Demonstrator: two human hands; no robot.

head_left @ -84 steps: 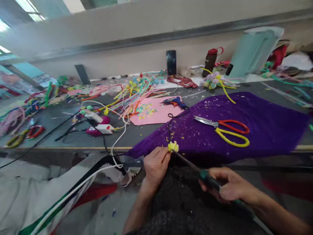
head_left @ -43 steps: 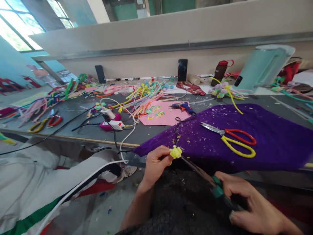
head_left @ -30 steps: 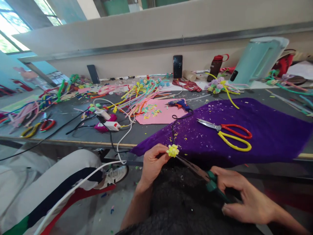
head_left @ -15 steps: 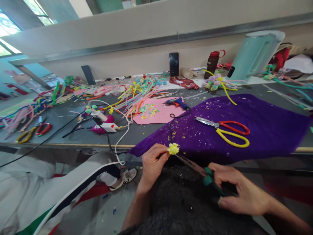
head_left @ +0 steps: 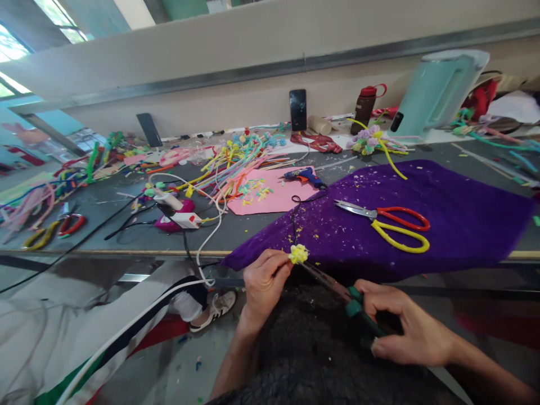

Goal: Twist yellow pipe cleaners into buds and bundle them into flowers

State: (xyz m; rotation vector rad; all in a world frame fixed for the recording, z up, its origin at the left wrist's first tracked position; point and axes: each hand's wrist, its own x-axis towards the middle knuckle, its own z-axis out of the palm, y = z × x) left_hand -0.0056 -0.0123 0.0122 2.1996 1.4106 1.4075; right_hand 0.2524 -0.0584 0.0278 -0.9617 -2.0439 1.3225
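Between the thumb and fingers of my left hand [head_left: 265, 284] is a small fluffy yellow flower [head_left: 298, 253], held just off the table's front edge. My right hand [head_left: 407, 323] grips dark green-handled scissors [head_left: 354, 301] by their loops. Their long blades point up and left, with the tips at the underside of the flower; whether they touch it I cannot tell. Beyond my hands a purple cloth [head_left: 464, 208] drapes over the table edge, dotted with yellow and white trimmings. Red-and-yellow-handled scissors [head_left: 386, 219] rest on the cloth.
A blue glue gun [head_left: 304, 176] lies on a pink sheet [head_left: 282, 194] with short cut pieces. Left of it are a power strip [head_left: 179, 218] and trailing cables. Behind stand a phone [head_left: 297, 109], a bottle [head_left: 365, 109] and a mint kettle [head_left: 439, 93]. Someone's leg [head_left: 139, 332] is at left.
The green-handled scissors and my right hand have shifted slightly left. My left hand keeps its pinch on the yellow flower, and the view has moved a little.
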